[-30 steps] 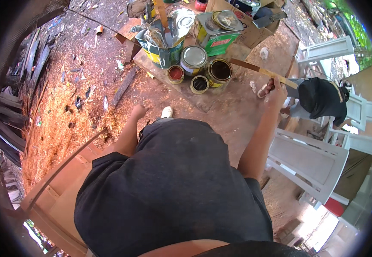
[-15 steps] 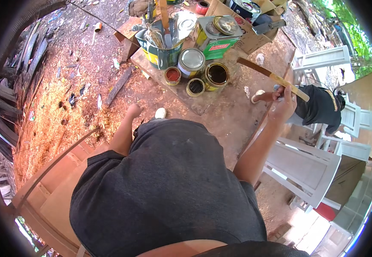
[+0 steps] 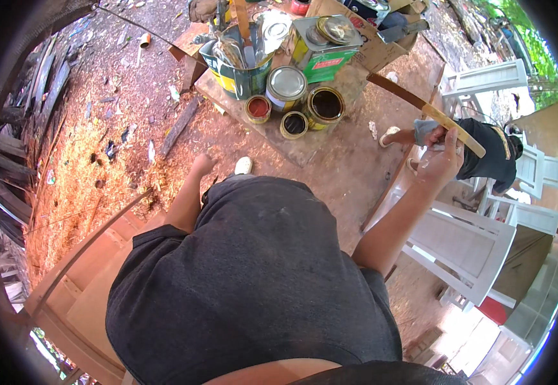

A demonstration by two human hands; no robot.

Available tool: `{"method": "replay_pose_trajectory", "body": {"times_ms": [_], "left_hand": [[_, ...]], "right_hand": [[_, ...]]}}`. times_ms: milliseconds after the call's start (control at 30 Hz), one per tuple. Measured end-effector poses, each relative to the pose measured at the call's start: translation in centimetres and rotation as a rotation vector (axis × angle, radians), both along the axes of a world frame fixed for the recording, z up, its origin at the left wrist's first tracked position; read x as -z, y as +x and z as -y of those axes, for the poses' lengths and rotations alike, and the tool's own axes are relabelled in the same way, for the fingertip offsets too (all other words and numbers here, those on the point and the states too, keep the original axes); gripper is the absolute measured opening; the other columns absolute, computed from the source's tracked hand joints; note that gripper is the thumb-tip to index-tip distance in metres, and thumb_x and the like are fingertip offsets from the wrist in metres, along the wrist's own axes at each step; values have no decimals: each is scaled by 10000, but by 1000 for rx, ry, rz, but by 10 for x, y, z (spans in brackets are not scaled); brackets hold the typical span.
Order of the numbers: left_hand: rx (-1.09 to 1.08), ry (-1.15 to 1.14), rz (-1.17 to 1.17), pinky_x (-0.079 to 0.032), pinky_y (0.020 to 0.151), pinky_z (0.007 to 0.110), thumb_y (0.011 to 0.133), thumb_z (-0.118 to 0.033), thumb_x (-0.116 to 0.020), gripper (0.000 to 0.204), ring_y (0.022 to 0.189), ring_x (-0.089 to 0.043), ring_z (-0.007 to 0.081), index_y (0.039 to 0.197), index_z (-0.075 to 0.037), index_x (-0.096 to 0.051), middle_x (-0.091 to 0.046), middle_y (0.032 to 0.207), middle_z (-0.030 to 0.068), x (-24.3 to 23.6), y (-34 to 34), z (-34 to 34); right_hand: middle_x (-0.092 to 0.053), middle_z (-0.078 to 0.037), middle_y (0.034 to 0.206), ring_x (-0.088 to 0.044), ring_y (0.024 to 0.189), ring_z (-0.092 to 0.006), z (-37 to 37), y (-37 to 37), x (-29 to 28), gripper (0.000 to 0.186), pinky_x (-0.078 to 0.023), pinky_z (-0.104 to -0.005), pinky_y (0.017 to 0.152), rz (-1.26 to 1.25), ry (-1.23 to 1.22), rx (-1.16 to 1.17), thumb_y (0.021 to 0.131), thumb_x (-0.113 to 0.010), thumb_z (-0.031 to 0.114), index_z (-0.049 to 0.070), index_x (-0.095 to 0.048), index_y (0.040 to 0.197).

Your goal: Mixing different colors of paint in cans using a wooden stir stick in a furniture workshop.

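My right hand (image 3: 441, 159) grips a long flat wooden stick (image 3: 420, 109). The stick's dark, stained end points toward an open can of dark liquid (image 3: 325, 106) and stops a little to the right of it. My left hand (image 3: 202, 163) hangs by my side over the sawdust-covered ground and touches nothing. Its fingers are foreshortened, so their pose is unclear. My dark shirt hides most of what lies below me.
On a board (image 3: 330, 144) stand a small dark can (image 3: 294, 124), a small red can (image 3: 258, 108), a lidded silver can (image 3: 287, 83), a green tin (image 3: 327, 42) and a bucket of brushes (image 3: 237, 64). Another person in black (image 3: 488, 151) crouches by white furniture (image 3: 462, 240). An unpainted wooden frame (image 3: 73, 289) is at lower left.
My right hand has drawn the stick away from the open dark can, moving right and slightly nearer to me. My left arm has stayed about where it was.
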State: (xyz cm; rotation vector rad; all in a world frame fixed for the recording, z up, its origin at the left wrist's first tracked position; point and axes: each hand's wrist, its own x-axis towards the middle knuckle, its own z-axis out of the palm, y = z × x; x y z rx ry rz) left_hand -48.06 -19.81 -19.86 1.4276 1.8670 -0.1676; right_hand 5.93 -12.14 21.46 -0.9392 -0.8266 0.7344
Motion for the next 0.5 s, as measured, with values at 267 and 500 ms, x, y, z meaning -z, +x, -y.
{"method": "replay_pose_trajectory", "body": {"times_ms": [267, 500], "left_hand": [[69, 3, -9, -515, 873, 499, 908, -488, -553, 542, 983, -652, 436, 948, 27, -715, -683, 1005, 275, 3, -3, 2], [56, 82, -40, -513, 872, 493, 881, -504, -601, 538, 981, -653, 429, 925, 18, -722, -689, 993, 266, 7, 1, -5]], "right_hand": [[-577, -55, 746, -491, 597, -119, -4, -14, 11, 174, -400, -249, 541, 40, -61, -5, 983, -622, 157, -15, -603, 967], [-600, -18, 715, -494, 569, -73, -16, -16, 134, 190, -384, -221, 511, 349, -375, 50, 985, -625, 187, 29, -644, 881]]}}
